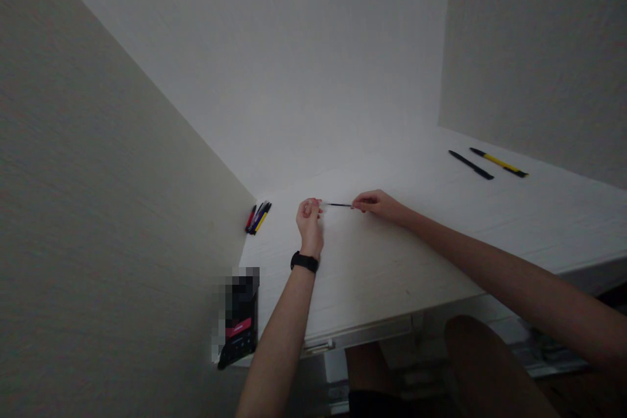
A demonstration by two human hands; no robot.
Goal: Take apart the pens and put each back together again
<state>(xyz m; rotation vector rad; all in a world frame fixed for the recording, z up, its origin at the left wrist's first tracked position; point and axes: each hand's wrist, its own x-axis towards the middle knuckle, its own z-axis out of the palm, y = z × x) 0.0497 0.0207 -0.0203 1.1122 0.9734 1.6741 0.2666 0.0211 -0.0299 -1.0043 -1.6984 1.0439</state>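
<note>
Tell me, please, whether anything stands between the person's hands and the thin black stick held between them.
Nothing visible does: the left hand and right hand each pinch one end of the thin black stick. The nearest pens lie off to the left on the white tabletop.

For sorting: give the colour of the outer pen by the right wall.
The outer pen: yellow with black ends, best in the head view.
</note>
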